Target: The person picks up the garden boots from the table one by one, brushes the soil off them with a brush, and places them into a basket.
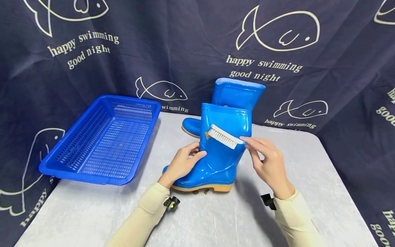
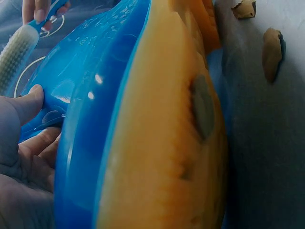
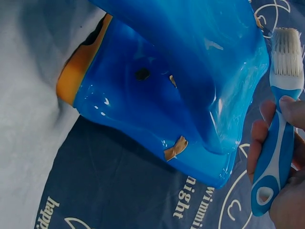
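Observation:
A blue rubber boot (image 1: 220,161) with a tan sole stands upright on the table, its toe to the left. My left hand (image 1: 185,161) grips the front of it around the ankle, thumb on the near side. A brush (image 1: 224,136) with white bristles is held by its blue-and-white handle (image 3: 274,157) in my right hand (image 1: 266,161). In the head view its bristles overlap the shaft; I cannot tell whether they touch. A brown patch (image 1: 207,136) shows at the shaft's front edge, beside the brush head. Behind stands a second blue boot (image 1: 237,92), partly hidden, with a brown patch (image 3: 176,148) on it.
A blue plastic basket (image 1: 132,171) with slotted walls stands on the left of the grey table (image 1: 296,164). Brown flakes (image 2: 272,55) lie by the near boot's sole. A dark curtain (image 1: 191,44) with white fish drawings hangs behind.

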The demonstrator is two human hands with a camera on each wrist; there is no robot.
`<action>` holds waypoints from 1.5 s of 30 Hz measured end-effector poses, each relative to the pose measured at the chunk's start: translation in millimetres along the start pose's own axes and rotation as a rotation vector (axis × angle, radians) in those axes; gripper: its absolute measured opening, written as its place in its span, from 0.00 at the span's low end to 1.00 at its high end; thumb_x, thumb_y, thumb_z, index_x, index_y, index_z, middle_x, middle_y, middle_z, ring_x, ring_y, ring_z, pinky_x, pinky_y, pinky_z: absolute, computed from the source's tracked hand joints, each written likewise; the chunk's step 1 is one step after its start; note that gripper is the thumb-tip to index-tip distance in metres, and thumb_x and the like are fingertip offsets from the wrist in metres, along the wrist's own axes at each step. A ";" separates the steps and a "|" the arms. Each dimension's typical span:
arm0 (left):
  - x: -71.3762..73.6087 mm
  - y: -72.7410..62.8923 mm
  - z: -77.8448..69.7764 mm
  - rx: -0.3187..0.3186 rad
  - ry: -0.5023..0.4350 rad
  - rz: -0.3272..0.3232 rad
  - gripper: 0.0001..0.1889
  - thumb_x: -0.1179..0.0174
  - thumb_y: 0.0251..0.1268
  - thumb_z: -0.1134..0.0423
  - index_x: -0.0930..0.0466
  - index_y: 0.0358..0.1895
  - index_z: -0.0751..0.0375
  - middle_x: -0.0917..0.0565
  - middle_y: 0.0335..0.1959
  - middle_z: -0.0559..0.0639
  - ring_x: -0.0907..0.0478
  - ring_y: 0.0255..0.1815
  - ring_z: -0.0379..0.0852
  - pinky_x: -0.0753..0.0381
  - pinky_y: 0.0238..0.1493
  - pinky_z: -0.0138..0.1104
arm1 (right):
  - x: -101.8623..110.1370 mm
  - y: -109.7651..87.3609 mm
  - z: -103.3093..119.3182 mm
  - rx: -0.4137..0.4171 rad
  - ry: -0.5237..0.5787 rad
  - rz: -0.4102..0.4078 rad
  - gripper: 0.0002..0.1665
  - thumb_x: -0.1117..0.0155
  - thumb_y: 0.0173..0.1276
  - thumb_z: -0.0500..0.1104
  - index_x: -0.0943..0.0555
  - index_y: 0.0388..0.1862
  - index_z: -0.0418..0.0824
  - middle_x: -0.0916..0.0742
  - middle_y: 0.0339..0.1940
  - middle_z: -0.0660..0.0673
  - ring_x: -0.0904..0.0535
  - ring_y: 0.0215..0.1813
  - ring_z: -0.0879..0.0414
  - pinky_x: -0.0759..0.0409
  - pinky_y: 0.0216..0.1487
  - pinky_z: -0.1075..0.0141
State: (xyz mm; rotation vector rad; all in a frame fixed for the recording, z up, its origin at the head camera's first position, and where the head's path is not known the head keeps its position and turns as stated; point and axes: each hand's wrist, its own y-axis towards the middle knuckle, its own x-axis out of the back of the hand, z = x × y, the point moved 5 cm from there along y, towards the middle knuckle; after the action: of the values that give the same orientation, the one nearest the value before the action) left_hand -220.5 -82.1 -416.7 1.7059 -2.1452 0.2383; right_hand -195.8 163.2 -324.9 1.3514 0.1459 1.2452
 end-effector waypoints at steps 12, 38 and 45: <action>-0.6 1.4 1.2 -0.010 0.015 -0.015 0.19 0.43 0.75 0.50 0.22 0.63 0.51 0.12 0.50 0.51 0.16 0.52 0.47 0.18 0.61 0.46 | -6.6 20.9 -0.6 0.055 -0.028 0.072 0.22 0.31 0.61 0.25 0.12 0.52 0.43 0.08 0.43 0.42 0.16 0.43 0.49 0.24 0.44 0.67; -2.9 1.5 -1.0 -0.005 0.030 0.005 0.19 0.44 0.76 0.51 0.22 0.63 0.52 0.13 0.49 0.51 0.17 0.49 0.46 0.18 0.59 0.45 | 2.2 31.1 3.1 0.235 -0.069 0.159 0.26 0.31 0.57 0.23 0.12 0.53 0.43 0.10 0.43 0.41 0.19 0.42 0.47 0.25 0.47 0.63; -1.3 0.4 -3.0 -0.008 0.030 0.005 0.19 0.43 0.76 0.52 0.22 0.63 0.53 0.13 0.49 0.52 0.18 0.48 0.46 0.18 0.57 0.44 | 4.4 41.9 8.3 0.221 -0.051 0.129 0.26 0.33 0.60 0.24 0.13 0.54 0.43 0.10 0.44 0.42 0.22 0.39 0.52 0.29 0.41 0.70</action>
State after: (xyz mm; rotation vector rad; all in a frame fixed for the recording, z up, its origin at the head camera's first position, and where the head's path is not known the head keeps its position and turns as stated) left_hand -220.1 -79.8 -414.4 1.6823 -2.1267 0.2553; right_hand -212.3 150.2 -287.4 1.6031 0.1665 1.3298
